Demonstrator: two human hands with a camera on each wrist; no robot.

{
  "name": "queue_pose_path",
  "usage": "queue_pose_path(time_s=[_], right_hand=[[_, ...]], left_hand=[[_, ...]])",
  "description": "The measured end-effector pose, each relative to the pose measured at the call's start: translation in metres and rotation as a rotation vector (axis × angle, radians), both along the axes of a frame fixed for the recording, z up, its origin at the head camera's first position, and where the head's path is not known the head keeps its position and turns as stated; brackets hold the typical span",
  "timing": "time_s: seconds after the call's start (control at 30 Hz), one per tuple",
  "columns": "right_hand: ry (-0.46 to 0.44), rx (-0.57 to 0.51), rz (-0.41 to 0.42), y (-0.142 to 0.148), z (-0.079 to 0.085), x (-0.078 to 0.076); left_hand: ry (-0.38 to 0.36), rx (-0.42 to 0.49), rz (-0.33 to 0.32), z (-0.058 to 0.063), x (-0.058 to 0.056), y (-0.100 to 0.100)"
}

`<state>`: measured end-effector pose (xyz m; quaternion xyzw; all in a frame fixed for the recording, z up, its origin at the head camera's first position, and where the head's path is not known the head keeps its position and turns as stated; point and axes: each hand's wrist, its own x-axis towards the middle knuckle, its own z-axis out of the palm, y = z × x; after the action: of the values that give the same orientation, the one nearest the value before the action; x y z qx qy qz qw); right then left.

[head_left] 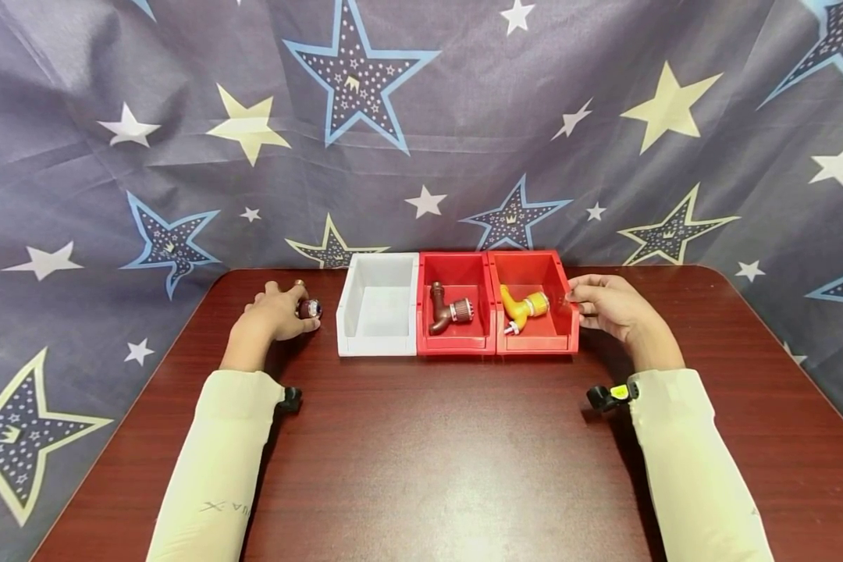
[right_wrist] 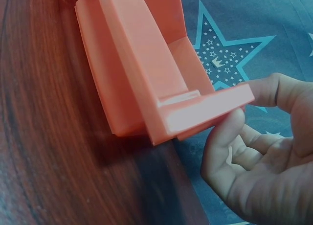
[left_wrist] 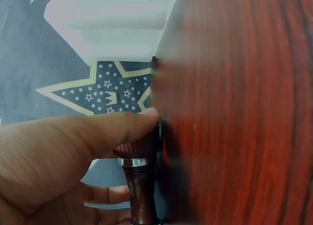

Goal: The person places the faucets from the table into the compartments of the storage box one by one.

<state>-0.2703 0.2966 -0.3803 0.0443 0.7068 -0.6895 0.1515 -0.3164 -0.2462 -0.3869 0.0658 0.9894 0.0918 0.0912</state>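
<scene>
At the left of the table, my left hand [head_left: 272, 314] grips a dark brown faucet [head_left: 308, 309]. Its ribbed knob and silver collar [left_wrist: 135, 162] show in the left wrist view, with the thumb across the knob and other fingers behind the body. My right hand [head_left: 610, 303] pinches the right side wall of the orange-red bin [head_left: 538, 344] between thumb and index finger, as the right wrist view shows. Inside that bin lies a yellow faucet [head_left: 523, 307]. The middle red bin [head_left: 457, 344] holds a brown faucet [head_left: 449, 310].
A white bin [head_left: 378, 346] with nothing in it stands leftmost, side by side with the two red ones. All three sit on a dark red wood-grain table [head_left: 435, 437]. Behind the table hangs a grey cloth [head_left: 464, 101] printed with stars.
</scene>
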Motion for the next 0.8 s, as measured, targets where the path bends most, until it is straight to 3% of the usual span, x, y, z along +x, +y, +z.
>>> queue_pose_path(time_s=[0.3, 0.8], right_hand=[[0.003, 0.017, 0.005, -0.0003, 0.0008, -0.0001], [0.001, 0.017, 0.003, 0.0007, -0.0029, -0.0026]], left_hand=[[0.034, -0.002, -0.001, -0.0015, -0.0012, 0.0053], [0.013, -0.022, 0.038, -0.0046, -0.0040, 0.0061]])
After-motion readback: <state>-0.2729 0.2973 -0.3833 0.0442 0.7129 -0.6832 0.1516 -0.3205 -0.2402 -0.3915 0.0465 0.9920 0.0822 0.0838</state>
